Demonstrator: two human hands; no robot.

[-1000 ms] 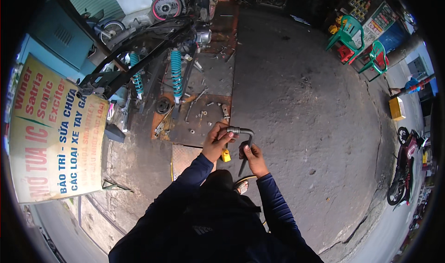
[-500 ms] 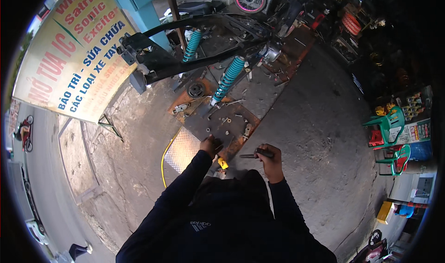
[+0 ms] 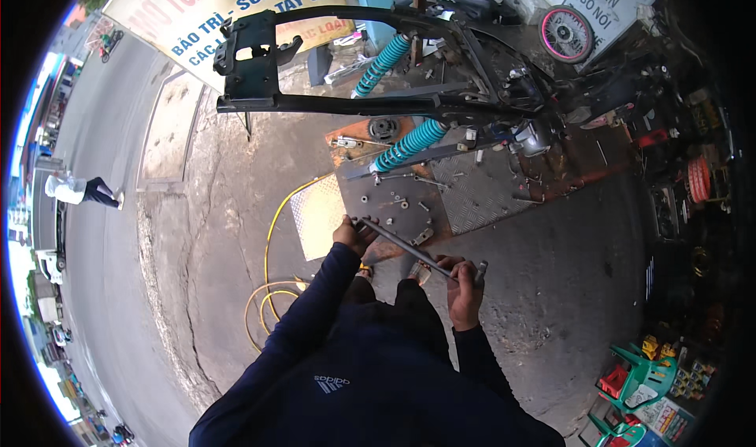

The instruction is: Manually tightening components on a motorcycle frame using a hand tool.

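A long dark metal T-bar tool (image 3: 402, 244) slants across in front of me, a short crosspiece at its right end. My right hand (image 3: 463, 297) is closed around it near that crosspiece. At the thin far end, my left hand (image 3: 352, 236) has its fingers around the tip. Beyond my hands a low metal work platform (image 3: 476, 199) carries loose nuts and bolts (image 3: 404, 205), rods and a dark round toothed part (image 3: 383, 128). Above it stretches a black motorcycle frame (image 3: 339, 102) with a teal-sprung shock absorber (image 3: 409, 145) and a second shock absorber (image 3: 383, 65) behind.
A yellow hose (image 3: 268, 242) curls over the concrete at left, by a bright metal plate (image 3: 319, 217). A large sign (image 3: 228, 22) stands at the far left, a pink-rimmed wheel (image 3: 567, 33) at the far right. Green plastic chairs (image 3: 650, 380) are at lower right. A person (image 3: 79, 189) walks along the street.
The tool now lies across both hands; before, only my right hand visibly held it. My left hand has come to its tip. The view has turned, shifting the motorcycle frame to the right.
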